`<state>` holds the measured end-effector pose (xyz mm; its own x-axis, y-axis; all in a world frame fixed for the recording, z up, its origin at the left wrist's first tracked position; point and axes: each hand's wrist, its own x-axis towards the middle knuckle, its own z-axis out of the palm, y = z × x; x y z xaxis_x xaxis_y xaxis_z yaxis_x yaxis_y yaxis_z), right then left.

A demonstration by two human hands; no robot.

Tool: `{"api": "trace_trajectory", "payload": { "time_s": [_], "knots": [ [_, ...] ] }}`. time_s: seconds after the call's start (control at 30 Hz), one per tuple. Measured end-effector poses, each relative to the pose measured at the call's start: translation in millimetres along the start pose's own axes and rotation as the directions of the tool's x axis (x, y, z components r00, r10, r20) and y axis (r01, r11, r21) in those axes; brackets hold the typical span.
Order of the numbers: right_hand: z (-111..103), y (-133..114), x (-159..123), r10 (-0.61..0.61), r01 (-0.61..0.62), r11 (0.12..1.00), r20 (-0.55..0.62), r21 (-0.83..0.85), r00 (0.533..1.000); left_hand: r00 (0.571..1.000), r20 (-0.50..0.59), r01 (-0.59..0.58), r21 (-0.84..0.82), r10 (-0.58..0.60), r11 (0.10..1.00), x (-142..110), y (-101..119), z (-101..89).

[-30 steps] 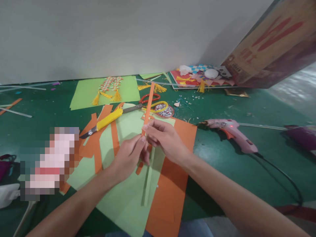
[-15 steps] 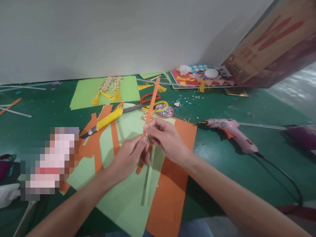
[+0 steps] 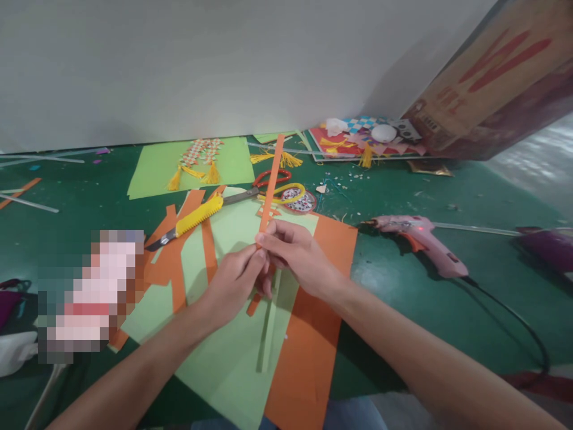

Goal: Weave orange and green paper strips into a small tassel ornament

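An orange paper strip (image 3: 274, 173) rises from between my hands, its long end pointing away from me. My left hand (image 3: 244, 272) pinches its lower part, and my right hand (image 3: 290, 248) grips it just above between thumb and fingers. A light green strip (image 3: 270, 325) hangs below my fingers, beside a short orange end. How the strips join is hidden by my fingers. Beneath lie light green paper (image 3: 215, 376) and an orange sheet (image 3: 308, 352). Just beyond are scissors (image 3: 242, 196) with red and yellow handles and a yellow utility knife (image 3: 197, 216).
To the right lies a pink hot glue gun (image 3: 416, 236) with a lit red light and a black cord. Woven paper pieces with yellow tassels (image 3: 201, 156) lie on green sheets at the back. A blurred-out object (image 3: 96, 292) is at left. A white wall (image 3: 201, 65) stands behind.
The upper end of the orange strip has tilted slightly left and upright. My right hand has shifted a little left and down, closer to my left hand.
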<state>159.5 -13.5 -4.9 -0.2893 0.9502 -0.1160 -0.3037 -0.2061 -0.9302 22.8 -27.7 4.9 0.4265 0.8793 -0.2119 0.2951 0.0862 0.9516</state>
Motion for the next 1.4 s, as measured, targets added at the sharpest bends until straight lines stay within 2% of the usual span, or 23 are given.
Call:
{"api": "trace_trajectory", "payload": {
  "time_s": [0.4,0.53,0.73,0.97,1.07,1.23,1.4],
  "knots": [
    [3.4,-0.7,-2.3,0.031,-0.031,0.999,-0.002,0.038,1.0,1.0,0.016,0.003,-0.009,-0.003,1.0,0.5,-2.6,-0.1],
    [5.0,-4.8,-1.8,-0.002,0.002,1.0,-0.055,-0.004,0.998,1.0,-0.003,0.011,-0.03,-0.011,0.999,-0.9,-1.3,-0.2],
    [2.8,-5.0,0.1,-0.028,0.027,0.999,-0.032,-0.038,0.999,0.999,-0.007,0.032,-0.054,-0.032,0.998,-1.2,1.5,0.1],
    [-3.6,1.3,2.8,-0.127,0.116,0.99,-0.149,-0.079,0.981,0.997,0.063,0.04,-0.074,-0.035,0.996,-0.2,-3.0,0.0],
    [-3.3,2.3,3.3,-0.098,0.092,0.995,-0.139,-0.048,0.985,0.998,0.06,0.026,-0.084,-0.021,0.996,-0.9,-1.9,0.1],
    [1.3,-2.2,1.0,-0.014,0.012,0.999,-0.055,-0.033,0.998,1.0,0.004,0.011,-0.088,-0.011,0.996,-1.4,0.6,-0.3],
    [3.0,-3.8,-0.4,-0.057,0.054,0.997,-0.072,-0.047,0.996,1.0,-0.008,0.021,-0.077,-0.021,0.997,-1.2,-0.5,-1.1]
  ]
}}
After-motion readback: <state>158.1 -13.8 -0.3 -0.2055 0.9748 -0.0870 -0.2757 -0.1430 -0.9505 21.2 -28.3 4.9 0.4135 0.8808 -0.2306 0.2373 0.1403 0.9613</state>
